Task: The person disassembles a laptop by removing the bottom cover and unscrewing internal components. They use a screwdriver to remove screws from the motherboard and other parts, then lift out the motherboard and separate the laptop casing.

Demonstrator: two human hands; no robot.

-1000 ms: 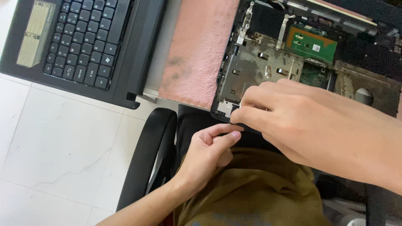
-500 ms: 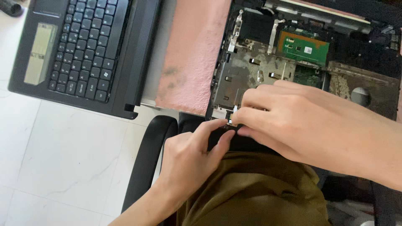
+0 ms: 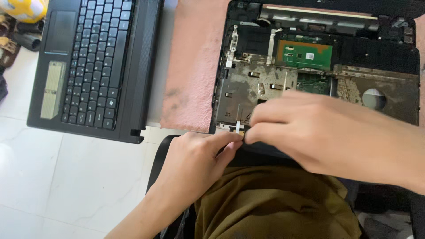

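**Both hands met at the laptop's near edge**

We had the opened laptop base [image 3: 318, 71] on our lap, its near edge against the pink cloth's [image 3: 195, 66] side. Our left hand [image 3: 195, 168] and right hand [image 3: 318, 132] pinched together at a small pale tab [image 3: 239, 128] on that edge. Whether either truly gripped it, we couldn't tell. The keyboard panel [image 3: 88, 66] lay well apart, left.

A black laptop keyboard panel with a grey touchpad [image 3: 88, 66] lies on the white tiled floor [image 3: 66, 186]. Just to its right a worn pink cloth mat [image 3: 195, 66] is spread. Beyond the panel's upper left corner sits a yellow rounded object [image 3: 24, 9], with dark cylindrical items [image 3: 22, 37] just below it.
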